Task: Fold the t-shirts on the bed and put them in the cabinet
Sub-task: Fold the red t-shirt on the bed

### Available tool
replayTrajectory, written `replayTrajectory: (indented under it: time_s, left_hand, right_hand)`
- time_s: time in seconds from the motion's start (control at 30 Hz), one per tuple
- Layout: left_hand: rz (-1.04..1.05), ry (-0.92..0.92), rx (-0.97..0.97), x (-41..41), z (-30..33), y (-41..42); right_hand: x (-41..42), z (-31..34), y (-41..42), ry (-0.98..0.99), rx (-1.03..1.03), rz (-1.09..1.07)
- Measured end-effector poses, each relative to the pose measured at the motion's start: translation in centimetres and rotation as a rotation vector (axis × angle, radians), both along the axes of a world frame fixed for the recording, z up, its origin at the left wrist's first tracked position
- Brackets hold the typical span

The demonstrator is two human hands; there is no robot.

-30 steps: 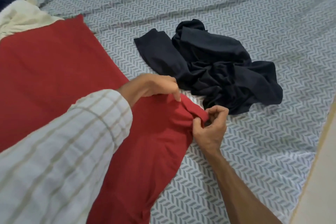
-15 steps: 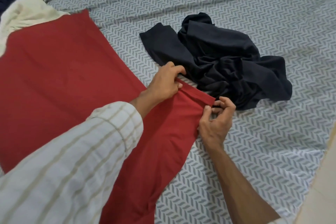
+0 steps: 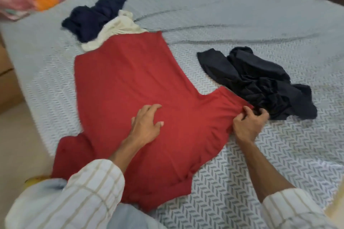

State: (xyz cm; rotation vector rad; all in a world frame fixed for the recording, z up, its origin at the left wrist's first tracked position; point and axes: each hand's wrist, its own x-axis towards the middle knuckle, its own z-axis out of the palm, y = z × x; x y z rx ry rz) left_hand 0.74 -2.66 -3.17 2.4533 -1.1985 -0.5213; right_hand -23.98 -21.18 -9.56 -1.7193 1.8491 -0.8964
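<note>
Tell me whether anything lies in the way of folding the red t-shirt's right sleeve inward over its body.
Nothing visible blocks it. The right hand pinches the sleeve end of the red t-shirt, and the left hand rests flat on its body. The black t-shirt lies beside the sleeve, outside the fold's path.

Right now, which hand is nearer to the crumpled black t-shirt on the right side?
The right hand: it pinches the red t-shirt sleeve right beside the black t-shirt. The left hand rests on the red shirt's middle, farther away.

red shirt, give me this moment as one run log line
stage: spreading red shirt flat on bed | left hand: resting on shirt | right hand: pinching sleeve edge | black shirt: unfolded
</note>
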Motion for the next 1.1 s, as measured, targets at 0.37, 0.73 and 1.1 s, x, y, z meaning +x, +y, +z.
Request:
replayTrajectory:
  time_s: [0.37,0.73,1.1]
  left_hand:
    - [0.667,-0.012,-0.074,6.4,-0.3,18.1]
    - [1.491,0.830,-0.411,11.9,-3.0,26.0]
    - [1.709,0.891,-0.882,13.9,-2.0,27.8]
  right_hand:
    - [15.1,1.3,19.2,0.316,-0.280,1.013]
    - [23.8,0.7,33.1,0.516,-0.200,1.680]
    - [26.7,1.9,33.2,0.190,0.049,1.760]
